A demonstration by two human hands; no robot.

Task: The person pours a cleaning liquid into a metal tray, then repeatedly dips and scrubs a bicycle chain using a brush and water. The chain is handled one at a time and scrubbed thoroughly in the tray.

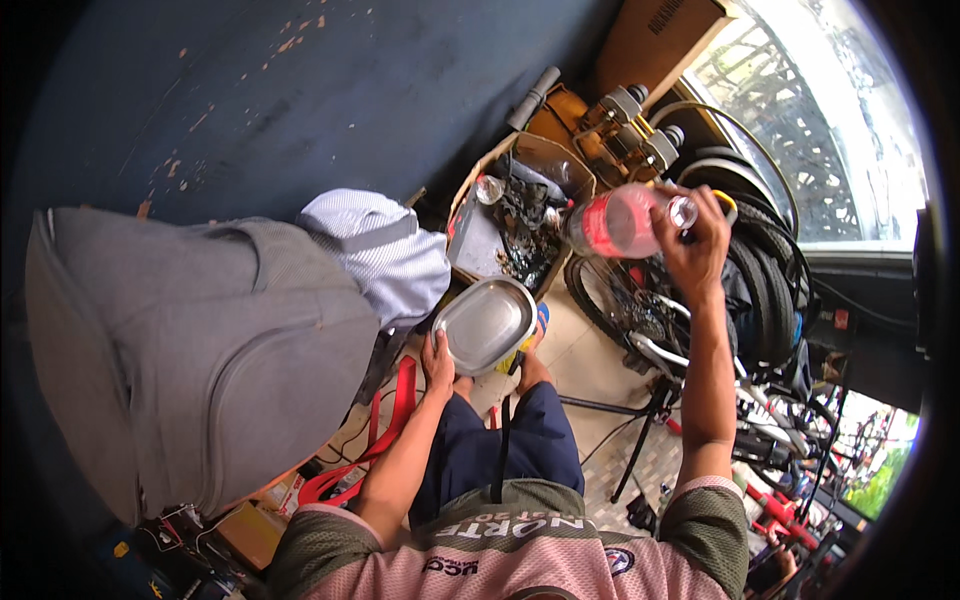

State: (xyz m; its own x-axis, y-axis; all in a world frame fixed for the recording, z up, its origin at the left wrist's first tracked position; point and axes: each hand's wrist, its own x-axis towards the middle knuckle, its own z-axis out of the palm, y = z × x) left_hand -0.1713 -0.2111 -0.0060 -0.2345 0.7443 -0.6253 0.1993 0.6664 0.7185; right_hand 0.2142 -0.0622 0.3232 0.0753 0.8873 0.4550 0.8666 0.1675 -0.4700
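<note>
My left hand grips the near left rim of a shallow oval metal tray, held level at waist height over my legs. Only a dull sheen shows on the tray's inside. Out to the right, my raised right hand is closed round the neck end of a clear plastic bottle with a red label. The bottle lies nearly sideways, its base toward the left and its mouth end by my fingers. Beneath and beyond its base stands an open cardboard box holding dark scraps and another clear plastic piece.
A big grey backpack and a pale patterned cloth bag fill the left side. Bicycle tyres, frames and a tripod-like stand crowd the right. Yellow machinery sits behind the box. A red strap hangs at the left.
</note>
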